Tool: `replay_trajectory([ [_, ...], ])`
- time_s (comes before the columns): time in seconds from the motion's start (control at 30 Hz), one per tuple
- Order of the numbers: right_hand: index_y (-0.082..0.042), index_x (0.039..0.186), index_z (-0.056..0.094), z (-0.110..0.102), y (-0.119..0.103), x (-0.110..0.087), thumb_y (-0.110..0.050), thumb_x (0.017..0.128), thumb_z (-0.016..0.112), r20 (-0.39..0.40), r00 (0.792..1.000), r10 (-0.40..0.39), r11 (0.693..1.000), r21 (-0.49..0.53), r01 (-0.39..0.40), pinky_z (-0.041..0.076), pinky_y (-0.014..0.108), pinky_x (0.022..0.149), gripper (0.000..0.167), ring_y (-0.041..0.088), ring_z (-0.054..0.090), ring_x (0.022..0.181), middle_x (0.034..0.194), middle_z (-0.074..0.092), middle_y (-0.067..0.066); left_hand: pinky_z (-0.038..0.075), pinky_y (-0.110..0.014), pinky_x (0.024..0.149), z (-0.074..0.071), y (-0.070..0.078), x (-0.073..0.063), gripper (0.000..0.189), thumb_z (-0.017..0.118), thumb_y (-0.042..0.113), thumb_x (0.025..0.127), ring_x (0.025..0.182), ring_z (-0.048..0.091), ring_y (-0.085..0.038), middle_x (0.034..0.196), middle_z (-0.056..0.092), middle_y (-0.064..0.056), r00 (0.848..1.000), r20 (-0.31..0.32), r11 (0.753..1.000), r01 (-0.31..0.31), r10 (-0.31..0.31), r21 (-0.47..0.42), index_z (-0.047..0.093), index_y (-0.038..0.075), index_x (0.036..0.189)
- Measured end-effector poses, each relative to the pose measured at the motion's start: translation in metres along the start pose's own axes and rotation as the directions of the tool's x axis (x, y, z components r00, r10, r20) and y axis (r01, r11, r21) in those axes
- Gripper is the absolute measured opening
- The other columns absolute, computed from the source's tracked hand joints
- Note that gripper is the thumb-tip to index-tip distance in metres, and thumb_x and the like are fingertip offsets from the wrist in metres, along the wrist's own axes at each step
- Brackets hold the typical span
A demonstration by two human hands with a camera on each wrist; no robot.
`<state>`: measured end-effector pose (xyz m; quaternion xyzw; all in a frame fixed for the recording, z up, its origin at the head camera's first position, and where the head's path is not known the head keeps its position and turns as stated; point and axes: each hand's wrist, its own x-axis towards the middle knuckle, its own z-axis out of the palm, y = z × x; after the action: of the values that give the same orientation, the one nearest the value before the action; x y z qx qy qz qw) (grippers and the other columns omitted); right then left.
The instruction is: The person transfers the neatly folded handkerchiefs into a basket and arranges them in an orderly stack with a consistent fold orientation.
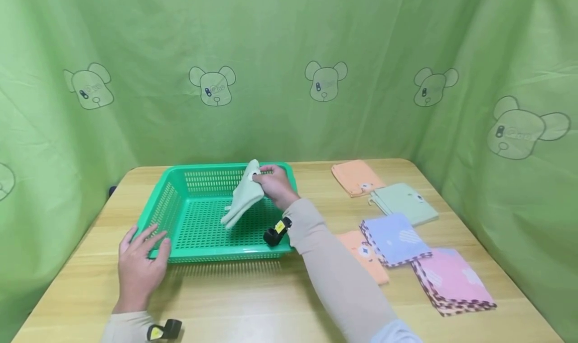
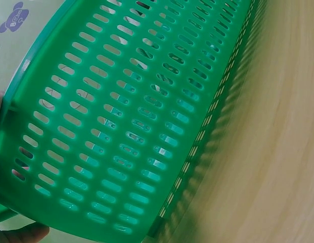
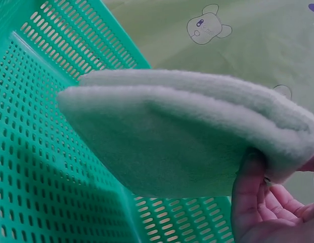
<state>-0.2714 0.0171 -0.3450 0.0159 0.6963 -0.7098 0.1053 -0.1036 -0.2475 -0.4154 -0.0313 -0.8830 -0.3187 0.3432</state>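
A folded pale green towel (image 1: 246,192) is held over the green plastic basket (image 1: 221,255). My right hand (image 1: 276,185) pinches it at one end, thumb on the near face, as the right wrist view shows with the towel's soft folded edge (image 3: 197,96). The towel slants down into the basket's space, and the basket floor beneath it holds nothing visible. At the basket's front left corner my left hand (image 1: 142,263) rests on the rim with its fingers spread. Only parts of that hand show at the edge of the left wrist view, beside the slotted basket wall (image 2: 111,126).
Right of the basket lie folded towels: an orange one (image 1: 356,177) at the back, a light green one (image 1: 404,202), a blue one (image 1: 397,240) overlapping another orange one (image 1: 366,258), and a pink one (image 1: 456,278). A green curtain (image 1: 271,127) surrounds the wooden table (image 1: 235,303).
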Motion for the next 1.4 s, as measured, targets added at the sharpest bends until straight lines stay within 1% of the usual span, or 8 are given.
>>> replay_trajectory([
  [0.1, 0.001, 0.123, 0.048, 0.000, 0.002, 0.001, -0.005, 0.091, 0.062, 0.014, 1.000, 0.007, 1.000, -0.018, -0.007, 0.057, 0.029, 0.069, 0.035, 0.024, 0.065, 0.087, 0.112, 0.059, 0.020, 0.018, -0.051, 0.113, 0.000, 0.000, 0.000, 0.028, 0.061, 0.018, 0.088, 0.130, 0.037, -0.047, 0.121, 0.062, -0.027, 1.000, -0.004, 1.000, 0.004, -0.004, -0.001, 0.070, -0.004, 0.102],
  [0.23, 0.002, 0.125, 0.047, 0.000, 0.005, 0.002, -0.004, 0.092, 0.061, 0.013, 1.000, 0.014, 1.000, -0.027, -0.014, 0.057, 0.030, 0.072, 0.037, 0.026, 0.064, 0.090, 0.113, 0.058, 0.020, 0.018, -0.051, 0.113, -0.001, 0.000, -0.001, 0.027, 0.061, 0.018, 0.087, 0.130, 0.038, -0.047, 0.120, 0.062, -0.027, 1.000, -0.007, 1.000, 0.004, -0.004, -0.001, 0.070, -0.004, 0.102],
  [0.5, 0.002, 0.128, 0.046, -0.001, 0.010, 0.005, -0.004, 0.092, 0.060, 0.028, 0.999, 0.030, 0.999, -0.013, -0.029, 0.056, 0.033, 0.079, 0.039, 0.030, 0.063, 0.101, 0.120, 0.055, 0.020, 0.016, -0.050, 0.114, -0.002, -0.001, 0.000, 0.027, 0.061, 0.017, 0.088, 0.129, 0.039, -0.046, 0.120, 0.061, -0.028, 1.000, -0.003, 1.000, -0.008, 0.008, -0.001, 0.070, -0.004, 0.103],
  [0.63, 0.003, 0.128, 0.045, -0.005, 0.012, 0.006, -0.003, 0.093, 0.059, 0.022, 0.999, 0.039, 0.999, -0.018, -0.038, 0.056, 0.033, 0.079, 0.039, 0.030, 0.062, 0.101, 0.120, 0.054, 0.021, 0.017, -0.049, 0.114, -0.001, -0.002, 0.000, 0.027, 0.061, 0.017, 0.087, 0.128, 0.041, -0.047, 0.120, 0.062, -0.027, 1.000, 0.000, 1.000, -0.014, 0.014, 0.006, 0.070, -0.004, 0.103],
  [0.87, 0.001, 0.125, 0.045, -0.009, 0.015, 0.006, 0.000, 0.091, 0.058, 0.039, 0.998, 0.056, 0.994, -0.099, -0.052, 0.057, 0.033, 0.074, 0.036, 0.030, 0.062, 0.095, 0.120, 0.052, 0.021, 0.017, -0.050, 0.114, 0.001, -0.002, -0.001, 0.027, 0.061, 0.017, 0.088, 0.130, 0.038, -0.047, 0.120, 0.061, -0.027, 1.000, 0.009, 1.000, -0.001, 0.001, -0.001, 0.070, -0.004, 0.103],
  [1.07, 0.000, 0.121, 0.044, -0.007, 0.019, 0.007, 0.003, 0.089, 0.059, 0.061, 0.996, 0.070, 0.987, -0.147, -0.060, 0.058, 0.034, 0.073, 0.035, 0.030, 0.063, 0.094, 0.120, 0.050, 0.022, 0.016, -0.051, 0.114, 0.000, -0.001, -0.002, 0.027, 0.061, 0.018, 0.088, 0.131, 0.037, -0.047, 0.121, 0.061, -0.027, 1.000, 0.011, 1.000, 0.012, -0.011, -0.007, 0.070, -0.003, 0.103],
  [1.27, 0.002, 0.118, 0.044, -0.006, 0.021, 0.007, 0.005, 0.085, 0.061, 0.039, 0.995, 0.088, 0.971, -0.226, -0.077, 0.057, 0.031, 0.073, 0.037, 0.029, 0.060, 0.095, 0.119, 0.049, 0.021, 0.017, -0.051, 0.114, 0.000, -0.001, -0.002, 0.027, 0.061, 0.017, 0.088, 0.131, 0.036, -0.047, 0.120, 0.062, -0.027, 1.000, 0.011, 1.000, 0.016, -0.016, -0.003, 0.070, -0.003, 0.103],
  [1.4, 0.004, 0.119, 0.045, -0.005, 0.021, 0.006, 0.005, 0.082, 0.060, 0.032, 0.996, 0.087, 0.956, -0.284, -0.074, 0.056, 0.031, 0.071, 0.039, 0.028, 0.057, 0.095, 0.119, 0.048, 0.021, 0.017, -0.053, 0.113, 0.000, -0.001, -0.001, 0.027, 0.061, 0.018, 0.089, 0.131, 0.036, -0.048, 0.120, 0.061, -0.027, 1.000, 0.013, 1.000, 0.023, -0.023, 0.002, 0.070, -0.003, 0.103],
])
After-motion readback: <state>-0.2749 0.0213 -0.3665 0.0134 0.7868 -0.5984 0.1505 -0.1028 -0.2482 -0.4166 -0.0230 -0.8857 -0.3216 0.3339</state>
